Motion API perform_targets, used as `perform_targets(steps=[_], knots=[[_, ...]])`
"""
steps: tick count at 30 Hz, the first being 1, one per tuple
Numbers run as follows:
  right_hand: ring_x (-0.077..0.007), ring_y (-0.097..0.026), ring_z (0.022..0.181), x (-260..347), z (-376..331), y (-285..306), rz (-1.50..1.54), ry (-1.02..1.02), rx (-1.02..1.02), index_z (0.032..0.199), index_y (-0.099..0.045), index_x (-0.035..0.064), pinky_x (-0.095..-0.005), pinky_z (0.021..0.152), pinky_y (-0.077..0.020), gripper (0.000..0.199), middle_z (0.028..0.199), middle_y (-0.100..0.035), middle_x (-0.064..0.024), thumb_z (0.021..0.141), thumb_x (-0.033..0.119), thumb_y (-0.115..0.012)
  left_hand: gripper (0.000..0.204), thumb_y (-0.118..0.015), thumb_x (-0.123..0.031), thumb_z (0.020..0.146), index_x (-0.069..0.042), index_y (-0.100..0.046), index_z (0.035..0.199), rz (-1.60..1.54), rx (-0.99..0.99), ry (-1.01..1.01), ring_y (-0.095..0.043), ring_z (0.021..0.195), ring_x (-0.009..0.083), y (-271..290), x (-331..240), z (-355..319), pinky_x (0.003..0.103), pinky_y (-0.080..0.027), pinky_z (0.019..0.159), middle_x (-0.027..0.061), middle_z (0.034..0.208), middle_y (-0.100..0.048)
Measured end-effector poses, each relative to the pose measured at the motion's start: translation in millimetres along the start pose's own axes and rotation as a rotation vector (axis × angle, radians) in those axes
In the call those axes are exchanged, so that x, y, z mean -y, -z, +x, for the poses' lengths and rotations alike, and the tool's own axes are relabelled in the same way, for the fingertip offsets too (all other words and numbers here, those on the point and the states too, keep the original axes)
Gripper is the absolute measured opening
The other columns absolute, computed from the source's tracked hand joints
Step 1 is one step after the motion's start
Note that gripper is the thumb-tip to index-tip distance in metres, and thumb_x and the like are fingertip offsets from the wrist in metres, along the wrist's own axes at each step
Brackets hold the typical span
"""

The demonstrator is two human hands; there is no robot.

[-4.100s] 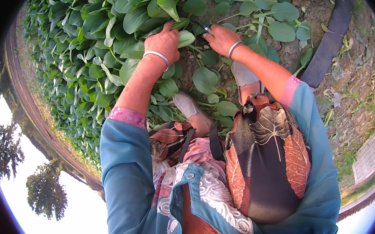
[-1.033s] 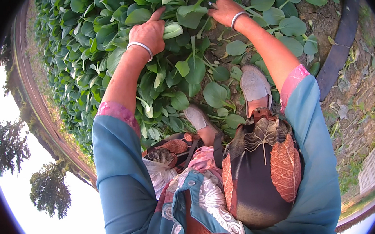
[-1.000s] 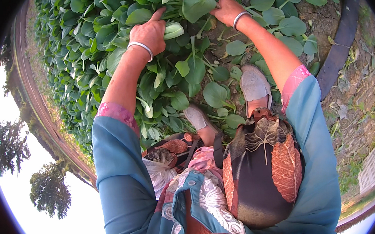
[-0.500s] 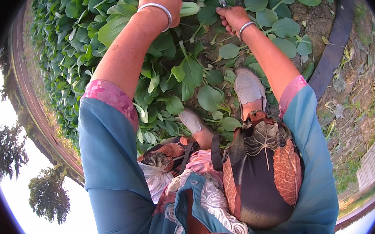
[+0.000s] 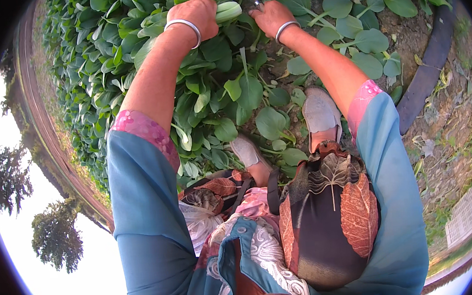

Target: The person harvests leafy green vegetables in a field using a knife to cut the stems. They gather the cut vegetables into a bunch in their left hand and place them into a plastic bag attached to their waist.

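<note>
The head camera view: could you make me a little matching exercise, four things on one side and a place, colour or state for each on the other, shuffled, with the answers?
1. Left hand
2. Right hand
3. Shoes
4. Dark strip

A. Light grey
B. Closed around leafy greens
C. On the ground at the picture's right
D. Gripping a metal tool

Pairs: 1-B, 2-D, 3-A, 4-C

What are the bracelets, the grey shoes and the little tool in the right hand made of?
The bracelets look like smooth, silvery metal: they shine and keep a firm curve. The grey shoes seem to be cloth or suede, because they look dull and soft. The little tool in the right hand shows a bright, shiny bit, probably metal; the rest is unclear.
</note>
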State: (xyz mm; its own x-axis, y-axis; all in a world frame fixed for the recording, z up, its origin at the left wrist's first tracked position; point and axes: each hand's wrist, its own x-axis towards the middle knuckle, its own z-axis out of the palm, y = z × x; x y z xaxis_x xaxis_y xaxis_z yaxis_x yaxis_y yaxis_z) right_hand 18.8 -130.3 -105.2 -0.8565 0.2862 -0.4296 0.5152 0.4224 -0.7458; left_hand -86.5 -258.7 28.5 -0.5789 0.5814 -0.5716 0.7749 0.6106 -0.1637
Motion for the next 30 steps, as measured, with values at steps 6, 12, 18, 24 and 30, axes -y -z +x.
perform_targets(steps=[6, 12, 18, 24, 30], knots=[[-0.0277, -0.062, 0.051, 9, 3, 13, 0.119, -0.136, 0.139, 0.069, -0.063, -0.0044, -0.04, 0.061, -0.0508, 0.049, 0.053, -0.059, -0.0137, 0.09, 0.039, -0.059, 0.034, -0.054, -0.018, 0.079, -0.005, -0.065, 0.109, 0.025, -0.104, -0.017, -0.07, 0.083, 0.0303, -7, 9, 0, 0.041, -0.055, 0.073, 0.0153, 0.095, -0.071], [-0.035, -0.066, 0.077, 9, 8, 6, 0.003, -0.148, 0.132, 0.085, -0.067, -0.0042, -0.0428, 0.075, -0.0515, 0.043, 0.08, -0.066, -0.0211, 0.086, 0.038, -0.059, 0.041, -0.06, -0.014, 0.078, -0.004, -0.063, 0.117, 0.027, -0.036, 0.011, -0.068, 0.098, 0.0268, -10, 10, 1, 0.037, -0.053, 0.086, 0.0092, 0.117, -0.063], [-0.0406, -0.063, 0.104, 9, 20, -6, -0.002, -0.182, 0.147, 0.104, -0.069, -0.0017, -0.0441, 0.09, -0.0504, 0.043, 0.109, -0.066, -0.0254, 0.084, 0.036, -0.06, 0.031, -0.055, -0.013, 0.079, -0.008, -0.069, 0.106, -0.059, -0.035, 0.006, -0.066, 0.103, 0.0273, -11, 11, -4, 0.039, -0.053, 0.089, -0.0014, 0.142, -0.052], [-0.0386, -0.066, 0.098, 9, 25, -8, 0.017, -0.172, 0.144, 0.101, -0.07, -0.0021, -0.0429, 0.086, -0.0516, 0.042, 0.102, -0.068, -0.0244, 0.085, 0.036, -0.061, 0.03, -0.056, -0.013, 0.078, -0.008, -0.069, 0.105, -0.068, -0.088, 0.0, -0.066, 0.104, 0.0272, -16, 11, -3, 0.039, -0.053, 0.089, -0.0017, 0.143, -0.051], [-0.0332, -0.069, 0.074, 11, 21, -2, 0.096, -0.252, 0.209, 0.089, -0.07, -0.0033, -0.0402, 0.071, -0.053, 0.035, 0.075, -0.068, -0.0202, 0.083, 0.03, -0.061, 0.03, -0.057, -0.012, 0.078, -0.007, -0.069, 0.105, -0.039, -0.086, 0.027, -0.066, 0.105, 0.0271, -17, 7, -4, 0.04, -0.053, 0.089, -0.0021, 0.145, -0.049]])
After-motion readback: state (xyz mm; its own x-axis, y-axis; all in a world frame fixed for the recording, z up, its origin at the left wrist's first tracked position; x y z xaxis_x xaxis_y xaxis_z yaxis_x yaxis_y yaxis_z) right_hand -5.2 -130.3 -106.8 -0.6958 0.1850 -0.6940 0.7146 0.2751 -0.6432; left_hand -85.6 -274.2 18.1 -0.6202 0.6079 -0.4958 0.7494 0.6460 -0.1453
